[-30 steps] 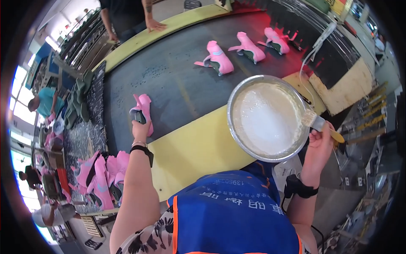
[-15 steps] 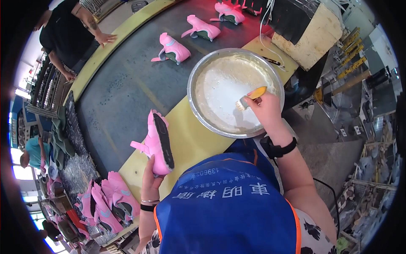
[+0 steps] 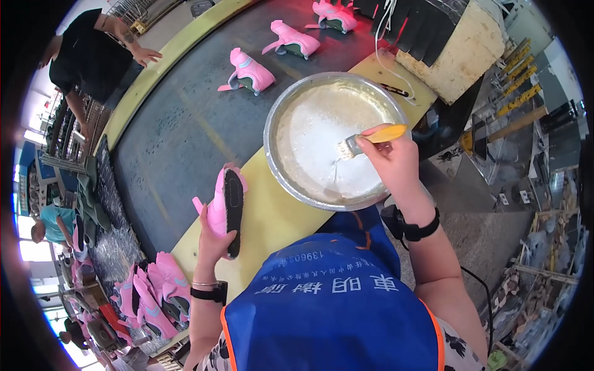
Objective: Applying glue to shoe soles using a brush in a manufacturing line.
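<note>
My left hand (image 3: 213, 244) is closed round the heel end of a pink shoe upper (image 3: 218, 207), tipped so its dark bottom (image 3: 233, 207) faces right. It is held over the yellow table edge. In my right hand (image 3: 394, 162) is a brush (image 3: 388, 132) with a yellow handle. Its pale wet bristles hang over a round metal basin (image 3: 272, 145) of milky white liquid (image 3: 315, 127); a thin trickle seems to run from them.
Several pink shoe uppers (image 3: 252, 73) stand on the dark conveyor belt (image 3: 179, 133) ahead. More pink uppers (image 3: 151, 297) are piled at lower left. A pale block-like box (image 3: 455, 55) with a white cord is at far right. Across the belt stands a co-worker (image 3: 93, 59) in black.
The brush has turned flatter, its handle swinging right, and has risen from the liquid. My left hand has shifted its grip and turned the shoe upper more upright.
</note>
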The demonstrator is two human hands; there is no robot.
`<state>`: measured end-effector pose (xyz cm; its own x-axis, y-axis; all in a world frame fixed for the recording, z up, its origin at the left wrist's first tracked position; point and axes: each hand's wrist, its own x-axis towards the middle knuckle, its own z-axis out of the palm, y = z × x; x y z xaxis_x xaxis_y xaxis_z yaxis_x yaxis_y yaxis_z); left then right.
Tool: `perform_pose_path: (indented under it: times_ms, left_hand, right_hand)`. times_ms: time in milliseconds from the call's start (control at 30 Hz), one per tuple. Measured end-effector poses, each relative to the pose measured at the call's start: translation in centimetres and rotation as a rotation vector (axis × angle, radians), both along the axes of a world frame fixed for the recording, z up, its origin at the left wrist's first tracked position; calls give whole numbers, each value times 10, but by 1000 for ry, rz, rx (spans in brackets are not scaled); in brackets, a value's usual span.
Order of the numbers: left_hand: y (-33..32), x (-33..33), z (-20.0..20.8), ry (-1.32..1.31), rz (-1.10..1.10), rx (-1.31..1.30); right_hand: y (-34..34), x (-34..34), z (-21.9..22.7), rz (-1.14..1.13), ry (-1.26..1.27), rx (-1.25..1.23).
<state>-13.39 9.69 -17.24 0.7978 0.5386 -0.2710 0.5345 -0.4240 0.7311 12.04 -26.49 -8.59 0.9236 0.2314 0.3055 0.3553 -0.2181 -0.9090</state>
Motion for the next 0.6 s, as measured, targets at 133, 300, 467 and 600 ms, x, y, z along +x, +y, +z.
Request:
perform_pose_path:
  times_ms: [133,300,467,600]
  left_hand:
    - [7,8,5,56,51,-243]
    - [-11,12,7,-25,166,-365]
    - [-25,7,30,-74,200,-647]
    - [-47,-7,74,-201,95,-796]
  right_hand:
    - [-7,-1,20,17,26,37]
    - [1,0,15,21,-167,93]
    - [7,7,-2,19,-145,-521]
    - [6,-2,-3,16,-87,-42]
